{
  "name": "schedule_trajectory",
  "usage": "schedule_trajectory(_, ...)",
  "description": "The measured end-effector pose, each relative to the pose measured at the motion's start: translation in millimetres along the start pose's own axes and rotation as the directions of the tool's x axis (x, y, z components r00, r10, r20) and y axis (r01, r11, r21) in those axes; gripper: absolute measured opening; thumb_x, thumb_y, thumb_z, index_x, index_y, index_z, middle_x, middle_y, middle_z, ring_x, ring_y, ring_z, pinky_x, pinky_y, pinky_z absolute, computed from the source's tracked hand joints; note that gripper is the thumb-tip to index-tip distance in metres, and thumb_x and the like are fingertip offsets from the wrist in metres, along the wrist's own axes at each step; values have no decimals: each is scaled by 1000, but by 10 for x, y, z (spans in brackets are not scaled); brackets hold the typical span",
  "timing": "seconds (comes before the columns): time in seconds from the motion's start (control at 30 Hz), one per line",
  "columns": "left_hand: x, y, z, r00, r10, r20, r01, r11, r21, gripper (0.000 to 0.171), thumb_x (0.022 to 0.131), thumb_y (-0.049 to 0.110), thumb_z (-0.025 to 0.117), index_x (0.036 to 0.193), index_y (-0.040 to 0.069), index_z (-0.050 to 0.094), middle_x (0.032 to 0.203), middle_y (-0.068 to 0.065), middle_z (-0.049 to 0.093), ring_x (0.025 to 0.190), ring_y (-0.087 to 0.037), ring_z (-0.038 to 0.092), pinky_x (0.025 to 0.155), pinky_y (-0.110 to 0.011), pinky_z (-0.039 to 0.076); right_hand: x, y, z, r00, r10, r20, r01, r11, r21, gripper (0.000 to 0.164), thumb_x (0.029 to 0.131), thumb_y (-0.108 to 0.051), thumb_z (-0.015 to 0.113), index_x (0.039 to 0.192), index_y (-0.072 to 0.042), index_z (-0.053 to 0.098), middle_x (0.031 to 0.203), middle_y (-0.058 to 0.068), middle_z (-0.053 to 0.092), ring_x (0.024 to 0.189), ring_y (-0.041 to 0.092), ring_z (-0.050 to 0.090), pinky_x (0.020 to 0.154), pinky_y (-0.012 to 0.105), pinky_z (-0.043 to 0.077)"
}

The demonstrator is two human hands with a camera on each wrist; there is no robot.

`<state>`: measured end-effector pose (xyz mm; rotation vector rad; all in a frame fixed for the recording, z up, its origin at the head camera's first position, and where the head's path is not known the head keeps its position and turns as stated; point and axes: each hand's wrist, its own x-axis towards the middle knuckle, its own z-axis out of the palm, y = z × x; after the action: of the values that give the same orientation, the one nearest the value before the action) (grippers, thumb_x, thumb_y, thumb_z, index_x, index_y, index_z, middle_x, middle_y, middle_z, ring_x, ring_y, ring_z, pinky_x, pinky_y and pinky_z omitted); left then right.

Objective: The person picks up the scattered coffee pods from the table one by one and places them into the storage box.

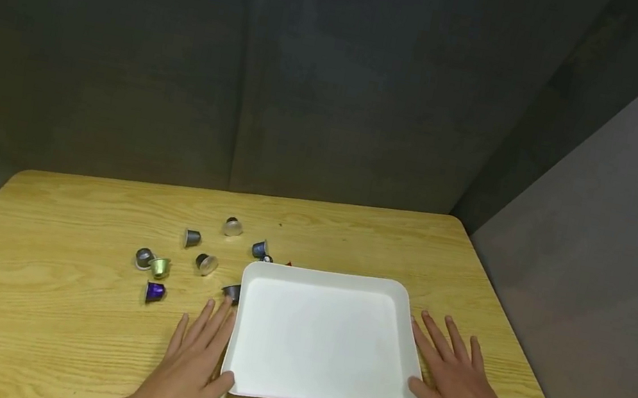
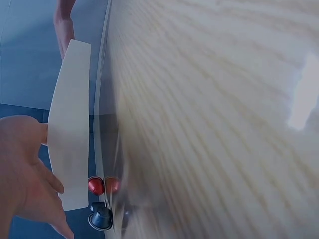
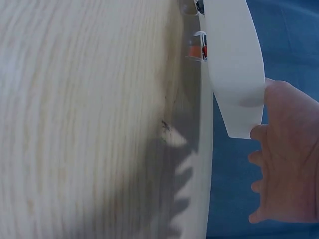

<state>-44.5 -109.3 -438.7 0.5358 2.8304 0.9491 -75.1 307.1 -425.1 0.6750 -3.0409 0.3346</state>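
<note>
A white rectangular tray [image 1: 326,344] is raised off the wooden table, with a gap under it in both wrist views. My left hand [image 1: 189,367] lies along its left wall, fingers straight and spread, thumb at the near left corner. On the opposite side my right hand [image 1: 458,391] presses the right wall with spread fingers, its thumb tip at the rim near the front corner. Behind the tray, a red coffee capsule [image 2: 95,186] and a dark capsule [image 2: 101,217] show below it in the left wrist view. Another dark capsule [image 1: 231,293] is partly covered by the tray's left edge.
To the left and behind the tray lie several loose coffee capsules, among them a purple one [image 1: 154,292], a green one [image 1: 160,267], a clear one [image 1: 233,228] and a blue one [image 1: 259,249]. Dark fabric walls [image 1: 337,89] enclose the table [image 1: 20,318] behind and on the right.
</note>
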Motion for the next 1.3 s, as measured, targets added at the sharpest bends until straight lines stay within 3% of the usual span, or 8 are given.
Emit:
schedule_trajectory(0.7, -46, -11, 111, 999, -5, 33, 7, 998, -60, 81, 92, 19, 64, 155, -7, 20, 164, -21, 7, 148, -43, -2, 109, -71, -3, -61, 8, 135, 1000, 20, 24, -20, 1000, -11, 71, 98, -40, 58, 156, -9, 33, 161, 12, 26, 147, 42, 15, 104, 74, 14)
schedule_trajectory(1.3, -49, -6, 161, 999, -16, 42, 19, 998, -53, 81, 92, 23, 64, 155, -6, 22, 164, -19, 8, 149, -41, -1, 110, -69, -3, -79, 59, 213, 998, 38, 45, -37, 999, -17, 72, 97, -42, 60, 157, -12, 33, 161, 11, 27, 146, 44, 18, 105, 73, 14)
